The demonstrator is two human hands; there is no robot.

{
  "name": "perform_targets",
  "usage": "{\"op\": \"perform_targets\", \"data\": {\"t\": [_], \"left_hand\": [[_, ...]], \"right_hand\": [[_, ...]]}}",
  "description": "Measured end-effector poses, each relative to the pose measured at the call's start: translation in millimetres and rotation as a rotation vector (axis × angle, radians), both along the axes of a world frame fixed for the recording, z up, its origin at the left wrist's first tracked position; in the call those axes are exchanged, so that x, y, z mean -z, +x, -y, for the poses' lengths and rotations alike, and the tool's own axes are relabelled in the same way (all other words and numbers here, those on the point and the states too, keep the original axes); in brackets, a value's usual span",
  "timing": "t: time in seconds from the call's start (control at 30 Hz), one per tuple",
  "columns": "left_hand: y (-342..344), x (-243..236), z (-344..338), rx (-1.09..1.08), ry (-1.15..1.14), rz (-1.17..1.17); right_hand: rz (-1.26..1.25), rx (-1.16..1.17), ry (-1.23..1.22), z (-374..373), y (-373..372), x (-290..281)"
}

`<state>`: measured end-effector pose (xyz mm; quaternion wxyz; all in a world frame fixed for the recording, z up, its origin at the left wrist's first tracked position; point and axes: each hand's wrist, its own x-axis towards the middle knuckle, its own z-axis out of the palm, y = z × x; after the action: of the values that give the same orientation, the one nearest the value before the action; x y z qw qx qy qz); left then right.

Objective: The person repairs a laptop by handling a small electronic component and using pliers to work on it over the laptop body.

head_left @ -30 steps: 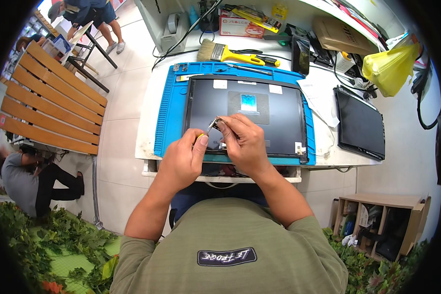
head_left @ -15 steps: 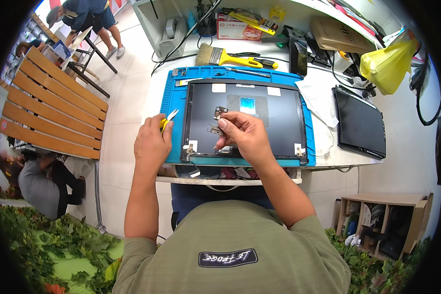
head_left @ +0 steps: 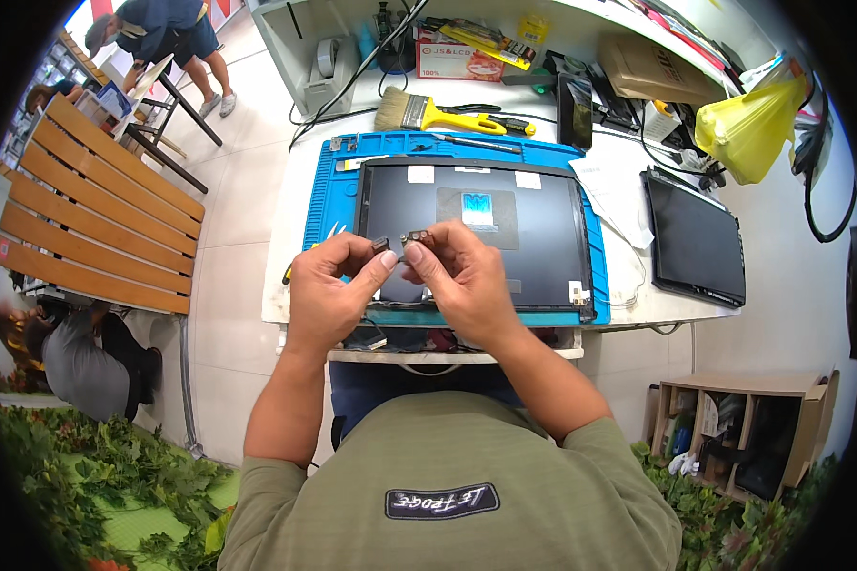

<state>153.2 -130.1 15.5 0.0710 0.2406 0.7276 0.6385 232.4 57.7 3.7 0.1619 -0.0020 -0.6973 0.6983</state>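
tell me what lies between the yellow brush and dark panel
Head view: between brush and panel lies a strip of blue mat, with a slim tool on it.

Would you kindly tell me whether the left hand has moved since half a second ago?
Yes, rightward: the fingers of the left hand, then left of the dark panel, now reach over its left edge.

Before me on the worktop (head_left: 278, 299), the mat (head_left: 330, 190) reaches the front edge, bearing a panel (head_left: 535, 243); behind lies the brush (head_left: 440, 115), another panel (head_left: 697, 243) near the front right corner.
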Motion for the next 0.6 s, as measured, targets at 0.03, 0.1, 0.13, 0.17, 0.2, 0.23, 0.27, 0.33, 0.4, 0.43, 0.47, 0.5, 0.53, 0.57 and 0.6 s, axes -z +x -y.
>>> {"op": "perform_targets", "data": {"t": [0.03, 0.1, 0.13, 0.17, 0.2, 0.23, 0.27, 0.33, 0.4, 0.43, 0.47, 0.5, 0.53, 0.57, 0.6], "left_hand": [[-1.6, -1.7, 2.0, 0.013, -0.024, 0.013], [2.6, -6.3, 0.9, 0.029, -0.049, -0.022], [5.6, -11.9, 1.3, 0.032, -0.100, -0.057], [8.5, -14.3, 1.3, 0.036, -0.152, -0.092], [12.2, -14.0, -1.2, -0.001, -0.137, -0.121], [17.3, -13.6, -5.1, -0.039, -0.122, -0.149], [21.5, -13.3, -9.2, -0.077, -0.107, -0.178], [25.5, -7.1, -16.9, -0.125, -0.145, -0.305], [30.7, -6.6, -22.4, -0.173, -0.180, -0.374], [30.5, -6.8, -22.9, -0.186, -0.199, -0.415], [29.8, -6.7, -23.6, -0.198, -0.219, -0.457], [29.5, -6.5, -24.2, -0.209, -0.238, -0.498], [29.9, -6.0, -24.6, -0.217, -0.235, -0.513], [30.6, -4.7, -25.3, -0.223, -0.232, -0.526], [30.9, -2.8, -26.1, -0.230, -0.229, -0.540]], "right_hand": [[-0.023, 0.019, 0.203, -6.3, 2.0, -2.8], [-0.040, 0.048, 0.321, -13.1, 6.5, -13.6], [-0.051, 0.063, 0.378, -14.4, 7.7, -19.0], [-0.062, 0.080, 0.402, -14.3, 8.1, -21.7], [-0.072, 0.096, 0.425, -14.0, 8.3, -23.5], [-0.083, 0.112, 0.449, -13.0, 8.3, -24.3], [-0.121, 0.144, 0.520, -10.9, 8.4, -22.6], [-0.198, 0.207, 0.663, -4.2, 8.4, -15.3], [-0.227, 0.220, 0.771, 1.8, 5.9, -6.3], [-0.239, 0.228, 0.825, 3.3, 6.1, -3.4], [-0.233, 0.194, 0.849, 4.1, 8.5, -3.6], [-0.227, 0.160, 0.873, 5.2, 11.7, -4.6], [-0.222, 0.125, 0.897, 5.7, 13.5, -5.5], [-0.218, 0.112, 0.891, 5.1, 14.2, -4.6], [-0.213, 0.099, 0.884, 4.1, 14.7, -2.9]]}}
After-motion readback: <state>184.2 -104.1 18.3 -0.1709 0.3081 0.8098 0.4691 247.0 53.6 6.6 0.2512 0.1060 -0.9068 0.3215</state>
